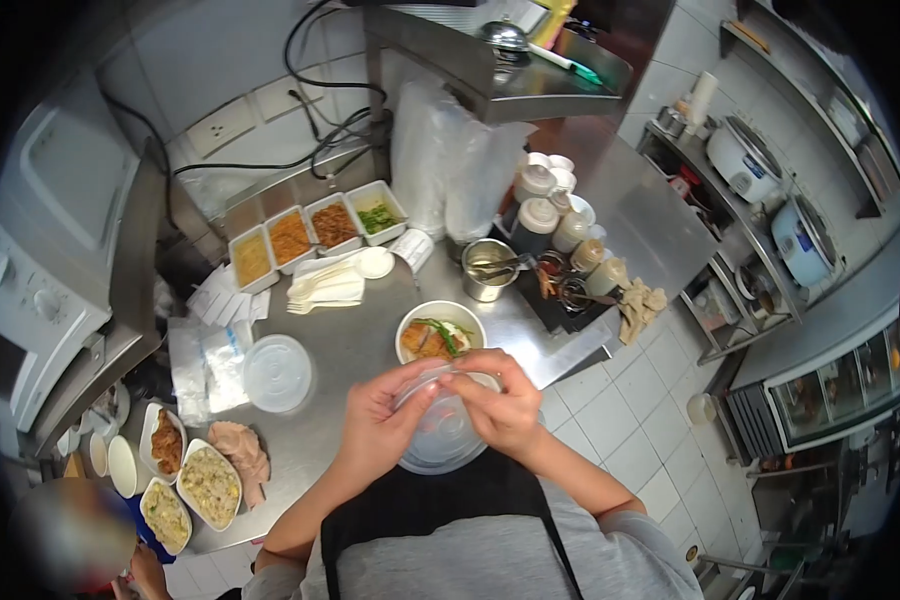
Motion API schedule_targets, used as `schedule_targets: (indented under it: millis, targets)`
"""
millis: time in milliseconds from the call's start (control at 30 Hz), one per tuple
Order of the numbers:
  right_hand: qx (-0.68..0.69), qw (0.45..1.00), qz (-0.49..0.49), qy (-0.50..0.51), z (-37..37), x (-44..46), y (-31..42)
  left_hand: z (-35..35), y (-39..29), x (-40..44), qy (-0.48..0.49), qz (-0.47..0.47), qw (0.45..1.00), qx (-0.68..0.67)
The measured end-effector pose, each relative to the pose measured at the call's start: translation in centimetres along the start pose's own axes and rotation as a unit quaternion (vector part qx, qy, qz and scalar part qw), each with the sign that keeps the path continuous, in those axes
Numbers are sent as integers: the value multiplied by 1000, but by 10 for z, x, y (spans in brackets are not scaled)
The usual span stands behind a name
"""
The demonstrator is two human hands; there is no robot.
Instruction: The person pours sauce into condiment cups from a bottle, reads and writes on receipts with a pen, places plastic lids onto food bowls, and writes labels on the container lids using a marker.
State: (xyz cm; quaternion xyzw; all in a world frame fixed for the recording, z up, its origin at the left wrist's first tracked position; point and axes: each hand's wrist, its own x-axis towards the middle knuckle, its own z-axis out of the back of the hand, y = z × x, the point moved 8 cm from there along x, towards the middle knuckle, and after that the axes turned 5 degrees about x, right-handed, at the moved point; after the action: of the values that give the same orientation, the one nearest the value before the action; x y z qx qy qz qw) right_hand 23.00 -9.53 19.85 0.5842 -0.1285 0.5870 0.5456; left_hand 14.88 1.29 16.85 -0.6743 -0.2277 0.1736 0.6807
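Note:
Both hands grip a clear round plastic lid (438, 445) close to my body, in front of the black apron. My left hand (382, 415) pinches its far edge from the left, thumb on top. From the right, my right hand (500, 408) pinches the same edge, its fingers close to the left ones. Whether more than one lid is stacked there I cannot tell. Just beyond my fingers stands a white bowl (400, 335) holding fried food, green vegetable and something white. Another clear round lid (277, 373) lies on the steel counter (340, 400) to the left.
White trays of toppings (332, 222) line the back, near plastic cutlery (325, 287). A metal pot with utensils (487, 285) and sauce bottles (538, 220) stand at the right. Rice containers (210, 485) and another person's hand (148, 575) are at lower left.

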Motion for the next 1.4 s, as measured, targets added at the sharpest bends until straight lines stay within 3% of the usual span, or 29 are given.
schedule_targets:
  millis: [133, 267, 367, 467, 600, 700, 800, 900, 967, 1000, 1033, 1100, 1200, 1267, 1300, 1333, 1400]
  targets:
    - [129, 977, -166, 44, 0, 14, -14, 0, -7, 1, 5, -30, 998, 46]
    - [66, 970, -200, 125, -9, 19, -20, 2, -11, -1, 29, -50, 981, 184]
    - [30, 977, -153, 148, -17, 14, -18, 1, 21, -7, 75, 43, 995, -56]
    - [-27, 978, 45, 201, -33, 13, 18, 18, 47, -7, 158, 89, 983, -34]
    - [-21, 973, 72, 217, -44, 1, 18, 32, 69, -17, 144, 124, 982, -1]
    - [-15, 964, 71, 255, -54, -9, 17, 36, 60, -24, 88, 89, 991, 40]
    - [55, 935, 86, 339, -57, -18, 22, 67, 52, -20, -39, 31, 985, 168]
    - [165, 945, -56, 276, -38, -13, 0, 155, 84, -5, -193, 8, 980, 41]
    - [169, 964, -135, 155, -12, -16, -39, 247, 133, -7, -296, 43, 954, 27]
    - [185, 949, -243, 79, 0, -24, -69, 283, 155, -10, -346, 73, 934, 44]
    - [143, 929, -342, 15, 10, -39, -105, 289, 144, -11, -362, 85, 909, 187]
    - [95, 929, -353, -58, 21, -68, -165, 289, 114, -12, -371, 100, 801, 459]
    - [118, 895, -427, -61, 6, -111, -220, 226, 87, -3, -452, -124, 683, 560]
    - [65, 894, -442, -31, -8, -108, -219, 167, 108, 21, -327, -110, 839, 421]
    - [45, 893, -448, -13, -14, -103, -221, 139, 120, 34, -275, -41, 891, 358]
    - [26, 891, -454, 5, -21, -97, -223, 111, 134, 45, -220, 28, 931, 291]
    - [-63, 895, -438, 53, -29, -79, -218, 72, 193, 59, -206, 173, 962, -39]
